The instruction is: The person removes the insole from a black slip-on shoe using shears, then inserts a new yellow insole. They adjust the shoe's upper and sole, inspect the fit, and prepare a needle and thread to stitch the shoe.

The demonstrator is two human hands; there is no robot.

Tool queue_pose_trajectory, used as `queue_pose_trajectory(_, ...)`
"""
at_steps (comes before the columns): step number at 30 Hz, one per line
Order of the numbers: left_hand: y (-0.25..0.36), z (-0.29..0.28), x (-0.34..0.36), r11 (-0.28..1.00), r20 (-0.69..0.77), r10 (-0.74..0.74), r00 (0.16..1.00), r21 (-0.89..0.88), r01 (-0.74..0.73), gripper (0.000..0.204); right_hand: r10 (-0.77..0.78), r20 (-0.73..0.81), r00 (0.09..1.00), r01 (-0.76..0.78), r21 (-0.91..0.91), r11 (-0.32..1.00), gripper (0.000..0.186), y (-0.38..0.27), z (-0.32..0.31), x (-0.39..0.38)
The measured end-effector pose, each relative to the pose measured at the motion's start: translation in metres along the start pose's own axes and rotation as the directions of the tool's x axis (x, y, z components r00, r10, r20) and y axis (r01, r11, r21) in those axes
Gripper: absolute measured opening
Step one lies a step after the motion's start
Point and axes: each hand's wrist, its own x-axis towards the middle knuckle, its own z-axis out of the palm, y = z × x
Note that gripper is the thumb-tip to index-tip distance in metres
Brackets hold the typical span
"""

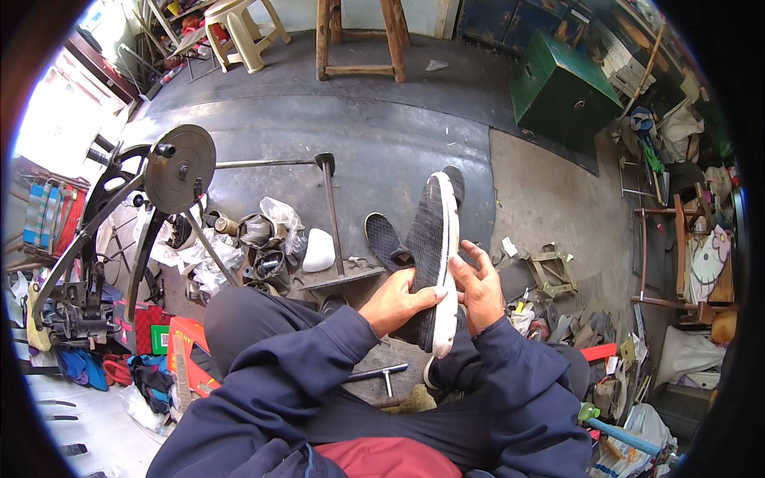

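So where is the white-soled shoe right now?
In the head view, just right of centre: the left hand grips the shoe, the right hand beside it.

The left hand (392, 303) grips a dark, white-soled shoe (424, 239).

Light comes strongest from a bright opening (76, 99) far to the left of the shoe (425, 253), burnt out to white; the dark floor mat (374, 131) beyond the shoe carries a soft, pale sheen; the green box (564, 94), beyond and right of it, looks dimmer; shoe and fingers (478, 257) appear fairly sharp; well out around them, straight edges bow toward a black, blue-fringed rim.
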Motion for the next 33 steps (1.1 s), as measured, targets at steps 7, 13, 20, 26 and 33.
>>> queue_pose_trajectory(7, -0.0056, 0.0043, 0.0034, 0.992, 0.050, 0.115, 0.992, -0.064, -0.112, 0.046, -0.076, -0.037, 0.996, 0.082, 0.182, 0.980, 0.057, -0.0035, 0.0033, 0.0024)
queue_pose_trajectory(13, -0.0095, 0.0023, 0.0030, 0.988, 0.075, 0.075, 0.994, -0.141, -0.064, 0.046, -0.087, -0.035, 0.996, 0.092, 0.175, 0.980, 0.056, -0.0046, 0.0040, 0.0013)
queue_pose_trajectory(20, -0.0076, 0.0022, 0.0029, 0.986, 0.111, 0.072, 0.991, -0.157, -0.054, 0.053, -0.075, -0.044, 0.996, 0.080, 0.156, 0.984, 0.053, -0.0041, 0.0032, 0.0015)
queue_pose_trajectory(26, -0.0057, 0.0048, 0.0017, 0.985, 0.082, 0.040, 0.996, -0.173, -0.026, 0.047, -0.088, -0.025, 0.996, 0.090, 0.103, 0.991, 0.058, -0.0044, 0.0010, 0.0017)
queue_pose_trajectory(33, -0.0070, 0.0039, 0.0008, 0.999, 0.080, 0.001, 0.997, -0.046, 0.002, 0.054, -0.124, 0.039, 0.992, 0.119, 0.110, 0.987, 0.073, -0.0002, -0.0040, 0.0042)
